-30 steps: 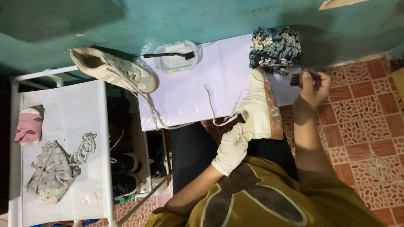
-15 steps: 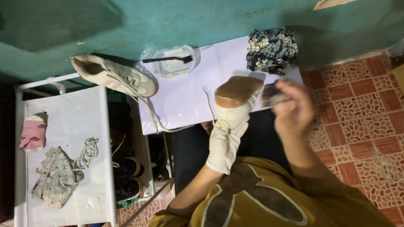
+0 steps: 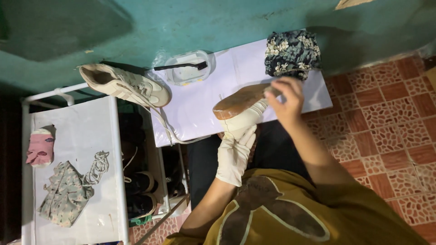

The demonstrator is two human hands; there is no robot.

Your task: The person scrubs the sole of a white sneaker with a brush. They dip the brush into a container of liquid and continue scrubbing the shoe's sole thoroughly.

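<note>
Change: right hand (image 3: 285, 97) moved up from beside the shoe onto the far end of its sole; shoe (image 3: 243, 111) kept sole-up, much as half a second ago.
Left hand (image 3: 234, 152): gloved in white, wrapped around the pale upper of the shoe from below, fingers closed on it.
Right hand: bare, fingers curled down on the toe end of the brown sole; whether anything small sits pinched under the fingertips, cannot tell.
Shoe: held in the air above the near edge of the bench (image 3: 200, 109), sole facing up, tilted, over the dark trousers of the lap.
Bench: white sheet-covered surface against the green wall (image 3: 204, 22).
Second shoe (image 3: 125, 84): cream, lying on its side at the left corner of the bench, partly over the rack, lace (image 3: 165, 129) trailing down over the bench edge.
Tub (image 3: 188, 68): clear plastic, at the back of the bench, black brush (image 3: 181, 66) resting across its rim.
Cloth (image 3: 292, 53): dark floral bundle at the back right of the bench, just beyond the right hand.
Rack (image 3: 72, 149): white, to the left, with a pink sock (image 3: 40, 147) and a crumpled patterned garment (image 3: 66, 193) on top; dark shoes (image 3: 141, 181) on the shelf below.
Floor (image 3: 390, 118): red patterned tiles to the right.
</note>
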